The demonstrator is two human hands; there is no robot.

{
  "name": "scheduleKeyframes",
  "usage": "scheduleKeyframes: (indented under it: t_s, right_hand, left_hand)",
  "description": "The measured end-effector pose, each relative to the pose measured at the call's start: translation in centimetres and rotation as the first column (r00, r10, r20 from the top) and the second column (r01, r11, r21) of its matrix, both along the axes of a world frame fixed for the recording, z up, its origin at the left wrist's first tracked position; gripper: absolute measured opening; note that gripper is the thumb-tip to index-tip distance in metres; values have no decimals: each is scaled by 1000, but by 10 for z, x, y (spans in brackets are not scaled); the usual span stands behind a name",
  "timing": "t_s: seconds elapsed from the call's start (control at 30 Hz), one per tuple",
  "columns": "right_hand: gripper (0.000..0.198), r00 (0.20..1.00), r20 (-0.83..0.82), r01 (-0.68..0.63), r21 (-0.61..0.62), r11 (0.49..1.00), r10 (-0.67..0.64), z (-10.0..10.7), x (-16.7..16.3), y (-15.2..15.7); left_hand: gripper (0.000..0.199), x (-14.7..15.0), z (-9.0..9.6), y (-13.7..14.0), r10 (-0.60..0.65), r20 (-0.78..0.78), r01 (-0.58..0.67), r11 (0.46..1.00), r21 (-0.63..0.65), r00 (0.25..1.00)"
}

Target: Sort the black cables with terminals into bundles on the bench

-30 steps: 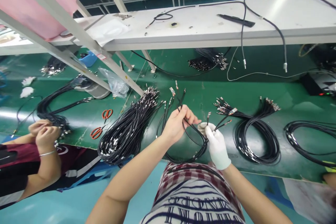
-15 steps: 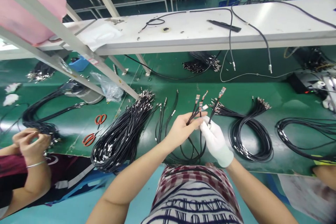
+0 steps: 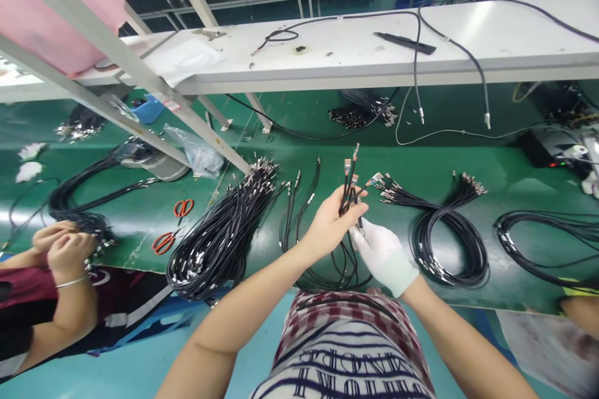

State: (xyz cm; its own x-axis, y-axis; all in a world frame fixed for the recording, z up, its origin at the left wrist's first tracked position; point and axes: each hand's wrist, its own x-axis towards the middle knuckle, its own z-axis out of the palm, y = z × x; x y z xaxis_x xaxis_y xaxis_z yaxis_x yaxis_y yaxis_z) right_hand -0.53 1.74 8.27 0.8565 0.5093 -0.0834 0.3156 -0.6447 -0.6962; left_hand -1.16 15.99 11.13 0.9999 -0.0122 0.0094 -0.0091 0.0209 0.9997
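My bare left hand (image 3: 333, 219) is closed around several black cables (image 3: 347, 190), their ends fanning up above the thumb. These ends carry small metal connectors (image 3: 375, 179) with orange and white parts. Just below and to the right, my right hand (image 3: 380, 252), in a white glove, has its fingertips pinched on the cables beneath the left thumb. The lower lengths of cable (image 3: 344, 265) hang in loops down to the green table. A few loose black cables (image 3: 287, 215) lie to the left of my left hand.
A large bundle of black cables (image 3: 210, 237) lies left, beside orange-handled scissors (image 3: 163, 243). Coiled cables (image 3: 452, 252) rest at right. A white shelf (image 3: 327, 65) crosses above the green table (image 3: 281, 137). At far left, a co-worker's hands (image 3: 65, 246) work over cables.
My right hand has moved slightly down and left, to below the left thumb. The cable end it held upright at the right no longer stands there; the connectors now cluster above my left hand.
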Motion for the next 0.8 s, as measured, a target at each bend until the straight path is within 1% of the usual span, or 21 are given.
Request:
scheduleKeyframes:
  t_s: [0.03, 0.07, 0.1, 0.13, 0.2, 0.23, 0.27, 0.33, 0.4, 0.43, 0.57, 0.63, 0.73, 0.8]
  right_hand:
    - [25, 1000, 2, 1, 16, 1000, -1, 1, -1, 0]
    - [21, 1000, -9, -6, 65, 998, 7, 2, -1, -1]
    - [18, 999, -35, -22, 145, 989, 27, 4, -1, -2]
    - [16, 996, -67, -39, 240, 970, 56, 6, -1, -5]
    - [19, 986, -117, -59, 409, 911, 117, 10, -1, -11]
    - [23, 985, -119, -57, 461, 886, 125, 11, 0, -14]
    - [27, 990, -97, -45, 484, 874, 105, 13, 0, -16]
    - [30, 1000, 7, -2, 480, 877, -2, 15, 2, -18]
    - [24, 991, 105, 27, 463, 886, -85, 16, 3, -18]
    - [21, 988, 120, 29, 453, 891, -93, 16, 3, -17]
    - [17, 996, 65, 24, 434, 900, -58, 15, 3, -15]
    - [17, 990, 93, 48, 464, 885, -102, 17, 5, -17]
    - [17, 967, 144, 104, 535, 838, -212, 24, 8, -20]
    - [15, 955, 181, 100, 554, 827, -237, 31, 9, -19]
  left_hand:
    - [38, 0, 2, 0, -21, -11, 21, 1000, -14, 1000]
    - [40, 0, 4, 0, -45, -25, 44, 998, -37, 999]
    - [42, -1, 6, 1, -67, -35, 64, 996, -60, 997]
    - [45, -2, 8, 2, -81, -46, 78, 994, -71, 996]
    - [49, -4, 13, 6, -108, -62, 104, 992, -66, 992]
    - [51, -5, 14, 7, -125, -65, 121, 991, -61, 990]
    - [53, -5, 15, 9, -141, -69, 137, 989, -58, 988]
    - [55, -6, 16, 11, -171, -79, 167, 984, -55, 982]
    - [56, -7, 15, 12, -185, -84, 181, 982, -57, 979]
    - [57, -8, 15, 12, -187, -84, 182, 982, -59, 979]
    - [55, -10, 15, 14, -185, -66, 182, 982, -50, 980]
    - [55, -11, 15, 16, -171, -67, 169, 985, -32, 983]
    - [53, -12, 15, 18, -137, -83, 139, 990, 15, 987]
    - [49, -12, 14, 17, -106, -29, 108, 992, 68, 994]
